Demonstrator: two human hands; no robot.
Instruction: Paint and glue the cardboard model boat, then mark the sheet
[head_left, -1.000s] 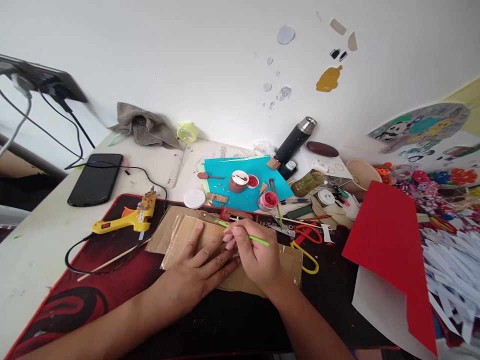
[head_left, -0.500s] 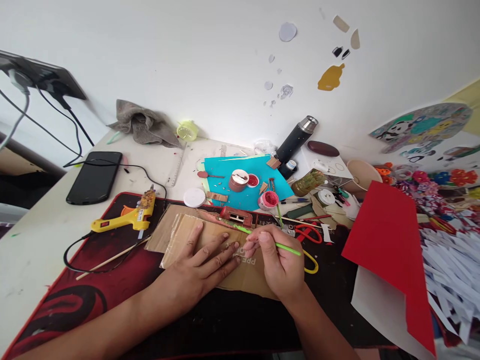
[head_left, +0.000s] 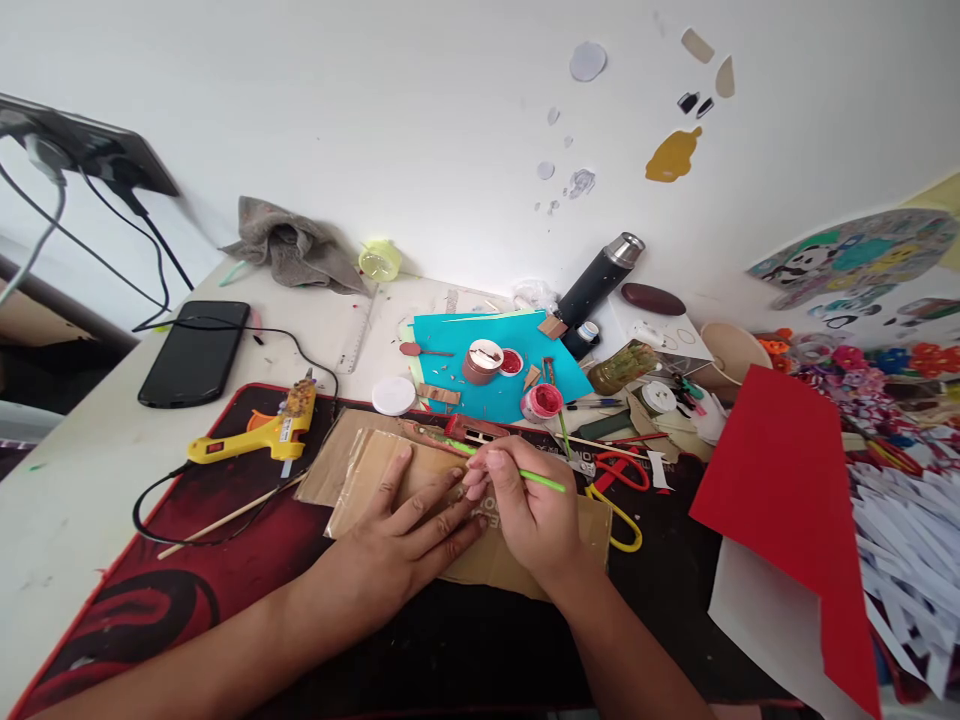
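Observation:
My left hand (head_left: 409, 525) lies flat on a brown piece of cardboard (head_left: 510, 560), fingers spread. In my right hand (head_left: 529, 500) a green paintbrush (head_left: 540, 481) is pinched, its tip pointing left over the far edge of the cardboard, where a strip of reddish paint shows. Just behind the brush sits a small red-brown box-like piece (head_left: 472, 428) with a cut opening, partly hidden by the hand. A jar of red paint (head_left: 541, 402) stands open behind my right hand. Farther back, a brown-sided jar (head_left: 482, 361) rests on a blue sheet (head_left: 450, 335).
A yellow glue gun (head_left: 259, 438) and a wooden stick (head_left: 225, 515) lie to the left, beside a phone (head_left: 195, 352). Scissors (head_left: 619, 520) are right of the cardboard. A red folded sheet (head_left: 780, 480) stands at the right, and a black flask (head_left: 596, 285) leans against the wall.
My right hand has moved left with the paintbrush, so the brush tip is farther along the cardboard's edge. My left hand stays pressed on the cardboard. The whole view has shifted slightly.

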